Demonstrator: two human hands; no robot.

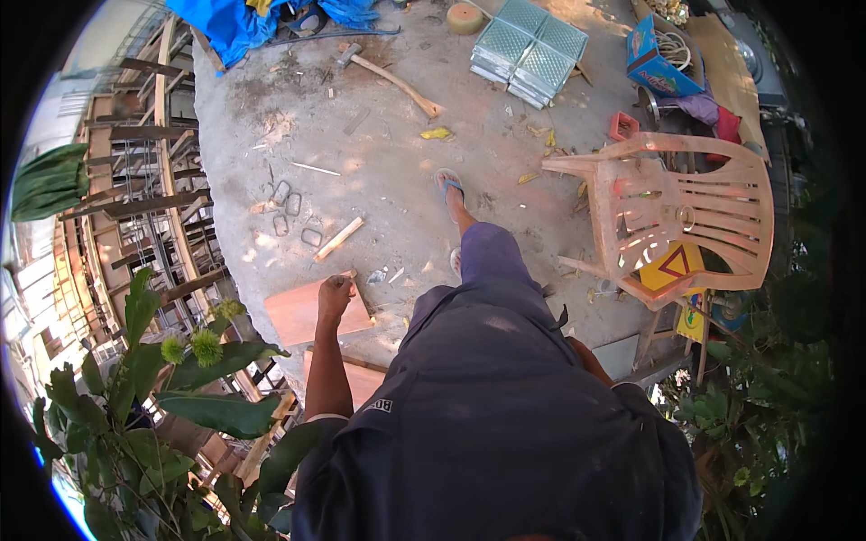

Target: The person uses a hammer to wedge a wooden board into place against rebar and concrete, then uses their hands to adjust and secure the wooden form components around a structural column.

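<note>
Left hand (335, 294) reaches down, fist closed over wooden board (307, 311)

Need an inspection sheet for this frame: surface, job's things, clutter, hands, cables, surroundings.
Surface: dusty concrete slab, wood scraps scattered.
Job's things: flat wooden board at slab edge; second board below it.
Clutter: hammer, wood stick, glass blocks, blue box, tipped plastic chair.
Hands: left hand closed, resting on the board; what it grips cannot be told. Right hand not in view.
Cables: coil in the blue box, kind unclear.
Surroundings: timber scaffolding left, leafy plants below.
</note>
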